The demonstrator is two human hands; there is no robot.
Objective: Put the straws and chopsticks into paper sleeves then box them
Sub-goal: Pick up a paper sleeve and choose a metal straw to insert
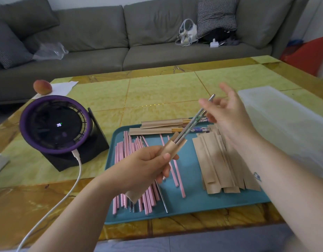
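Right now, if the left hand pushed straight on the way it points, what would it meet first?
Probably the right hand, open at the top of the chopsticks sticking out of the paper sleeve the left hand grips; depth is unclear.

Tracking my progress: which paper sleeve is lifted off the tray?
The sleeve in the left hand, metal chopsticks sticking out; the rest lie on the tray.

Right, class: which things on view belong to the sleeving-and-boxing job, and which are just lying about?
Job: chopsticks, sleeve, spare sleeves, straws, tray, box.
Lying about: fan, peach, bag, cushion.
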